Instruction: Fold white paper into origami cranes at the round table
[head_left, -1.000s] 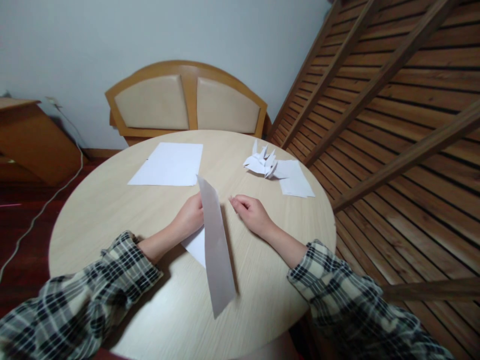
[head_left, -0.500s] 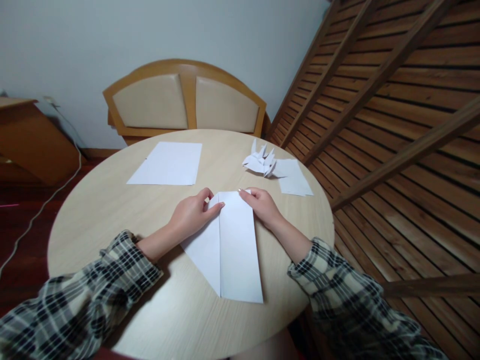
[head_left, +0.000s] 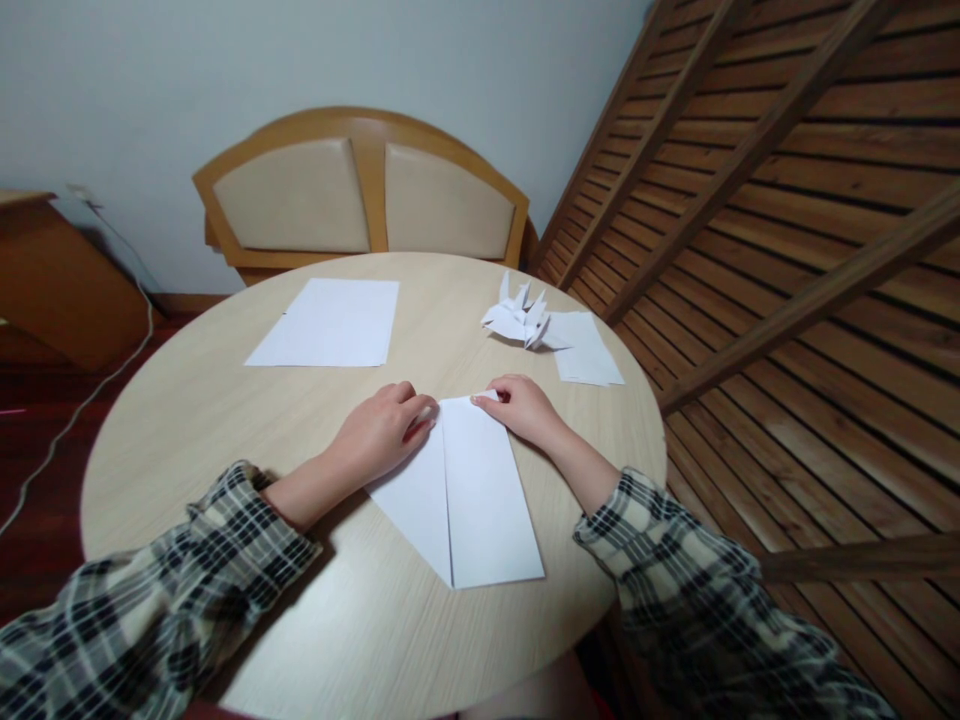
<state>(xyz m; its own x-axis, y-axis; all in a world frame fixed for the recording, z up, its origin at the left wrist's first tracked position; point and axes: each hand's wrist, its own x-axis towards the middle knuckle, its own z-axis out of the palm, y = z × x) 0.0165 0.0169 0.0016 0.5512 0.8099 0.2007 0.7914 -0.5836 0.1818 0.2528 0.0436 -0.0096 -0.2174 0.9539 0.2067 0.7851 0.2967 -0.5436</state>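
Observation:
A folded sheet of white paper (head_left: 491,500) lies on the round table before me, with a slanted flap on its left side and a straight panel on its right. My left hand (head_left: 386,430) is closed at the paper's upper left edge, thumb and fingers pinching near the top of the centre seam. At the top right corner, my right hand (head_left: 521,408) grips the paper with its thumb on top. The fingers beneath the paper's edge are partly hidden.
On the pale round table (head_left: 187,430), a stack of white paper (head_left: 326,322) lies at the back left. Folded paper figures (head_left: 517,318) sit at the back right beside smaller paper sheets (head_left: 589,350). Behind stands a padded wooden headboard (head_left: 375,190); a slatted wooden wall (head_left: 787,250) slopes at right.
The folded paper has turned slightly, its near end swinging right. My left hand has shifted a little left, its thumb drawing back from the seam. The camera view has moved slightly.

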